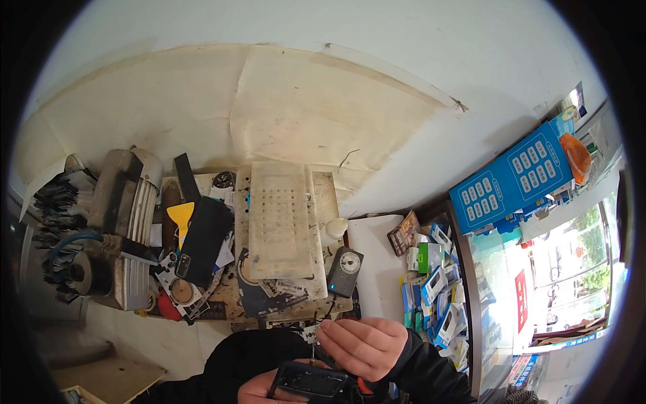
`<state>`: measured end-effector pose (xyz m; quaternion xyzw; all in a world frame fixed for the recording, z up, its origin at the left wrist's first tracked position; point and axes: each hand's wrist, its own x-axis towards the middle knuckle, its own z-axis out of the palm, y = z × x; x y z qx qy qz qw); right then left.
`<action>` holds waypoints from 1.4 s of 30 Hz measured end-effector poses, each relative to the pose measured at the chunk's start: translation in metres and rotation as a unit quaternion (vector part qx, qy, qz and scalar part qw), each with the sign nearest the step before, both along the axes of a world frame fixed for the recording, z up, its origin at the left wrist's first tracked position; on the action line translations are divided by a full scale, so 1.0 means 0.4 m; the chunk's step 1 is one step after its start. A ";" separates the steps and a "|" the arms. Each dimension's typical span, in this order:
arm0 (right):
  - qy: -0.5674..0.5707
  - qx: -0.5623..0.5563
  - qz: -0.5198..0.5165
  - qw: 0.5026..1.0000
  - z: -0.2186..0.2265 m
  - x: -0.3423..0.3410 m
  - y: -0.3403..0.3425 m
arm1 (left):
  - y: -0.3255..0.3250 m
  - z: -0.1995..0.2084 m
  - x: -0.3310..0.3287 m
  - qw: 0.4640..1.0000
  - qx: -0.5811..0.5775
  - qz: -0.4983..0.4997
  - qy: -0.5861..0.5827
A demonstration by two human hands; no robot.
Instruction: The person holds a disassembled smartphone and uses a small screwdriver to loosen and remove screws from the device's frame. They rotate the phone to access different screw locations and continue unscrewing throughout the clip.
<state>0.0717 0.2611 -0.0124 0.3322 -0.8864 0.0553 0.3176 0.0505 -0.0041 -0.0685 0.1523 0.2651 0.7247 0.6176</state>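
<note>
Low in the picture, my left hand [257,388] is closed around the edge of a black rectangular device [309,382] that looks like a phone, its dark face turned up. My right hand [367,345] hovers just above the device, fingers pinched together. At those fingertips shows a small pale piece [311,332], too small to name, with a thin shaft below it reaching toward the device. Partly hidden under my right hand is a red-orange bit [365,386]. Both hands are in front of the bench's near edge, over my dark clothing.
On the cluttered bench lie a pale perforated board [280,222], a black box with a round dial [345,269], a yellow scraper [181,221] and a black slab [205,236]. Grey machines [121,202] stand left. Small boxes [441,289] pile up right, beside a glass case.
</note>
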 end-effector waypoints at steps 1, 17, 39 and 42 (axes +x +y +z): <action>0.003 0.014 0.006 1.000 -0.007 -0.002 0.008 | 0.001 -0.002 0.000 1.000 -0.009 -0.001 0.006; -0.025 0.025 0.048 0.998 -0.016 0.011 0.026 | 0.009 0.030 -0.034 1.000 -0.007 -0.009 -0.023; -0.073 0.030 -0.008 0.997 -0.006 -0.066 0.080 | -0.026 -0.007 -0.027 0.998 -0.034 -0.046 0.035; -0.060 0.000 -0.039 0.997 0.021 -0.071 0.108 | -0.027 -0.046 -0.009 0.997 0.037 -0.019 -0.061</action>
